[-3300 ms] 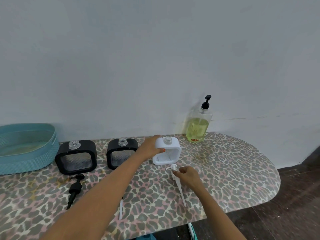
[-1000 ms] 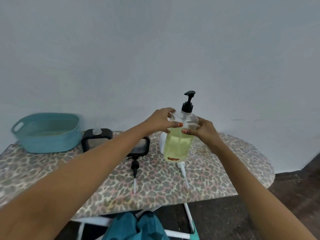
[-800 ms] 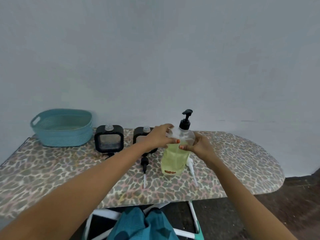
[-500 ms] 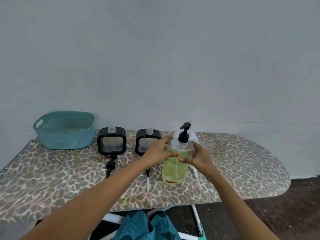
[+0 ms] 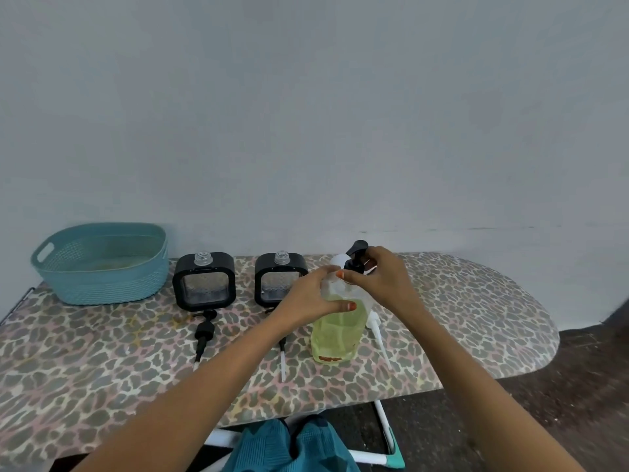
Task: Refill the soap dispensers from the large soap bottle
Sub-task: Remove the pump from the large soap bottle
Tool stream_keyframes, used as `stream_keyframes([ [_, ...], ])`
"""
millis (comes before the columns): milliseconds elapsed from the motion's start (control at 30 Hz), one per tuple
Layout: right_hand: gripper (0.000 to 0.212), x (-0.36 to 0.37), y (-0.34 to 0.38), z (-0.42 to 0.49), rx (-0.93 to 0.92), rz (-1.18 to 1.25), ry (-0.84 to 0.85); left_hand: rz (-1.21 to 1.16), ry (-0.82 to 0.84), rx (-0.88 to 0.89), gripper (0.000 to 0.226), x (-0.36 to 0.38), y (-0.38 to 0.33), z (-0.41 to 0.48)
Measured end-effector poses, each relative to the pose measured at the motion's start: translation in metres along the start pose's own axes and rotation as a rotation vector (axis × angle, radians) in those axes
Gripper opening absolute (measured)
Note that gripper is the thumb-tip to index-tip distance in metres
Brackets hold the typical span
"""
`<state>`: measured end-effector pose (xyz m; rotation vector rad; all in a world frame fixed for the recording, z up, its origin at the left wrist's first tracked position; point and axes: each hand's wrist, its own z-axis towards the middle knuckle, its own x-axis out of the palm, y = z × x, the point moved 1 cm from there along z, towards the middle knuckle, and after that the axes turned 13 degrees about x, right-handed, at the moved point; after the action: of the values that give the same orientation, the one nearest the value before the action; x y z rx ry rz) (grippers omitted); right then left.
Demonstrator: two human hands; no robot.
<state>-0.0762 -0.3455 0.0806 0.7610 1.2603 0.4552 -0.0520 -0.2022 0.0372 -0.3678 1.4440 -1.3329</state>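
The large soap bottle (image 5: 335, 332), clear with yellow-green soap, stands on the leopard-print board (image 5: 476, 318). My left hand (image 5: 311, 294) grips its shoulder. My right hand (image 5: 383, 277) is closed around its black pump top (image 5: 355, 255). Two black square dispensers (image 5: 204, 282) (image 5: 279, 279) stand open-necked behind, left of the bottle. A white dispenser (image 5: 338, 258) is mostly hidden behind the bottle. Two black pumps (image 5: 203, 332) (image 5: 281, 352) and a white pump (image 5: 376, 330) lie on the board.
A teal plastic basket (image 5: 102, 264) sits at the back left of the board. The wall runs close behind everything. The board's rounded end is at the right, with dark floor (image 5: 578, 386) beyond. Teal fabric (image 5: 292, 447) shows below the front edge.
The bottle was brought from the back right wall to the front of the board. Since half a second ago my right hand has risen from the bottle's shoulder onto the pump top.
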Motion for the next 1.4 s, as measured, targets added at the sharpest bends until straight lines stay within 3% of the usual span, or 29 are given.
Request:
stream_keyframes([
  [333, 0.015, -0.007, 0.01, 0.005, -0.024, -0.04, 0.141, 0.036, -0.015, 0.04, 0.081, -0.004, 0.003, 0.004],
  [500, 0.023, -0.019, 0.008, 0.013, 0.006, 0.078, 0.394, 0.028, 0.023, 0.047, 0.088, -0.005, 0.008, 0.004],
  [633, 0.027, -0.022, 0.01, 0.017, -0.005, 0.044, 0.482, -0.016, 0.004, 0.024, 0.085, -0.005, 0.007, 0.006],
  [833, 0.029, -0.001, 0.003, 0.012, 0.031, 0.086, 0.149, -0.009, 0.016, 0.035, 0.08, -0.005, 0.006, 0.006],
  [933, 0.026, -0.003, 0.0, 0.011, 0.066, 0.225, 0.194, -0.023, 0.018, 0.022, 0.084, -0.005, 0.009, 0.006],
  [1100, 0.048, -0.011, -0.003, 0.007, 0.122, 0.495, 0.385, -0.037, 0.017, 0.023, 0.086, -0.004, 0.012, 0.007],
  [1267, 0.046, 0.001, -0.003, 0.004, 0.09, 0.332, 0.139, -0.027, 0.016, 0.029, 0.086, -0.004, 0.013, 0.006],
  [1400, 0.042, -0.005, -0.004, 0.006, 0.125, 0.396, 0.156, -0.048, 0.024, 0.018, 0.088, -0.004, 0.015, 0.007],
])
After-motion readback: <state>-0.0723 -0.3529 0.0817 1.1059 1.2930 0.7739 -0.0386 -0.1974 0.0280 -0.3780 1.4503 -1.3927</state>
